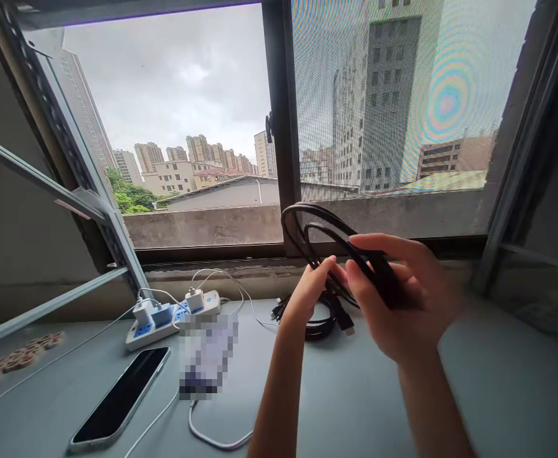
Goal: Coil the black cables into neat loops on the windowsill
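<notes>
Two hands meet over a grey table (450,394) below a window. Going left to right, I see a dark phone (121,397) lying face up, then a white power strip (174,315) with chargers plugged in and thin white leads trailing off; a blurred patch hides what lies beside it. My left hand (310,289) is closed in a pinch on a black cable (317,229), held above the table in loose loops. My right hand (403,299) is curled around the same loops, fingers wrapped over them. More black cable sits coiled on the table beneath. I judge it light, limp and springy, best held where loops cross. I see no containers.
</notes>
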`<state>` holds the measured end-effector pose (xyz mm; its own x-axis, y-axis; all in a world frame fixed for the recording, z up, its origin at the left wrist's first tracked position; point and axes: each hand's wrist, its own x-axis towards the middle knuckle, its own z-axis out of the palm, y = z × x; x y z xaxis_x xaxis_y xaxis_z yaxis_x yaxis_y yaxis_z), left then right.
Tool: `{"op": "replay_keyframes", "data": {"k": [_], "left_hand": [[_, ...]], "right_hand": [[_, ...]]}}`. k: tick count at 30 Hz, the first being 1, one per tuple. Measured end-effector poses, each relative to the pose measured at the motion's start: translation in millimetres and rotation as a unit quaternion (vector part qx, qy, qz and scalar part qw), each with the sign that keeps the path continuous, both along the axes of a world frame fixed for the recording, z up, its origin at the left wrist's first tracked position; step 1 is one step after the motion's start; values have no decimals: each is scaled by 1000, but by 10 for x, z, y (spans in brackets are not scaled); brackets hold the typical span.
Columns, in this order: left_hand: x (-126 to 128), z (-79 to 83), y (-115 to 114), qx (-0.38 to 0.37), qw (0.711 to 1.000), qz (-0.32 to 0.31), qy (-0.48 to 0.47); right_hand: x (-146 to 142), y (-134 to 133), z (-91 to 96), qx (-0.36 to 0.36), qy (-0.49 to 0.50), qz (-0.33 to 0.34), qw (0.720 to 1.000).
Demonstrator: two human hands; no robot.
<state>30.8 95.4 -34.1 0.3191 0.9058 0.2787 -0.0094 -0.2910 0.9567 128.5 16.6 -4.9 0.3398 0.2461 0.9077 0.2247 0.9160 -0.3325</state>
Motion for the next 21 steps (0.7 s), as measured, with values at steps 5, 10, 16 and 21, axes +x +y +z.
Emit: {"op": "replay_keyframes", "data": {"k": [5,10,16,21], "left_hand": [[-40,39,35,-60,993,-63,79],[-89,72,-17,-98,980,-123,123],[-165,-27,75,-72,958,-266,76],[-106,29,50,-47,969,-244,-2]], "right_hand": [[100,-18,58,-37,68,31,997],[126,-94,63,4,77,-31,997],[61,-107,41,35,76,-31,996],[104,-8,21,112,105,7,988]]}}
